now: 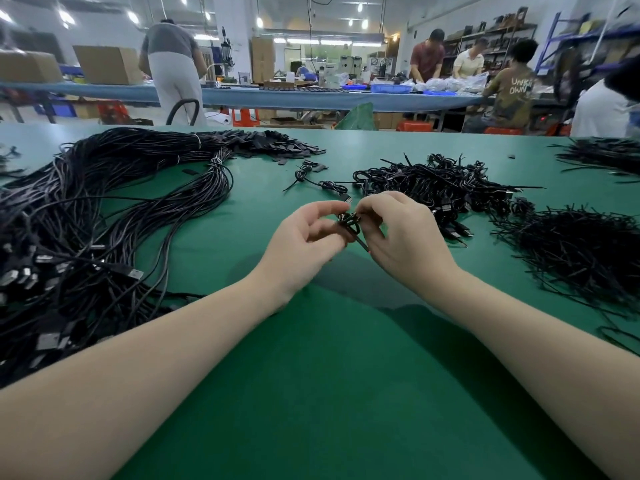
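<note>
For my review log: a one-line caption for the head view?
Left hand and right hand pinch a small coiled black cable over the green table, long cable bundle at left.

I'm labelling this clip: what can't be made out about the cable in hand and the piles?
Head view only.
Coiled cable: mostly hidden by fingers of left hand and right hand; tie unclear.
Long cable bundle: cut off at left edge.
Twist-tie pile: cut off at right edge.
Far bench items: blurred.

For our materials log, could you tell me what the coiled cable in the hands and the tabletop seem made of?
The coiled cable: probably black rubbery plastic jacket, matte, bending into tight loops. The tabletop: likely green vinyl or rubber mat, smooth, slight sheen.
</note>
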`<action>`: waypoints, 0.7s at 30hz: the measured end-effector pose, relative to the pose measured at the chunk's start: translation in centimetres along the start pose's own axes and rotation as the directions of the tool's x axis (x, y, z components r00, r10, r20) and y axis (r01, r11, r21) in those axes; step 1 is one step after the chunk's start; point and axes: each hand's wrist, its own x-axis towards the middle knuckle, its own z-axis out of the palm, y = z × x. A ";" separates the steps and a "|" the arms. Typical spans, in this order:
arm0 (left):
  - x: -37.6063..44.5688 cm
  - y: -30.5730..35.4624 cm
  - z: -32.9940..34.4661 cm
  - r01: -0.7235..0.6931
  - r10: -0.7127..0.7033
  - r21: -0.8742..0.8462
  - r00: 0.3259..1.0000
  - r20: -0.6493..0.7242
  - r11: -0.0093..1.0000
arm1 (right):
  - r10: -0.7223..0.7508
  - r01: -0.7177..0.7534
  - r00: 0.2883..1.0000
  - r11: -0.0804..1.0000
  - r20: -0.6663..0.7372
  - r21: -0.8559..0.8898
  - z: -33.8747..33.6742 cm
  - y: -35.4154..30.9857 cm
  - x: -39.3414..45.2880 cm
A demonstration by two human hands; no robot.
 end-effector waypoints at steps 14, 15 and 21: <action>0.2 -0.4 -0.1 -0.110 0.114 0.031 0.982 -0.151 0.993 | -0.028 0.043 0.993 0.990 -0.111 0.132 0.6 -0.5 0.0; 0.2 -0.3 -0.1 -0.061 0.058 -0.017 0.985 -0.163 0.998 | -0.092 0.104 0.989 0.990 -0.117 0.100 0.5 -0.6 0.0; 0.2 0.2 -0.3 0.137 -0.154 -0.274 0.987 -0.039 0.952 | -0.271 0.264 0.957 0.962 -0.107 -0.075 0.4 -0.4 -0.2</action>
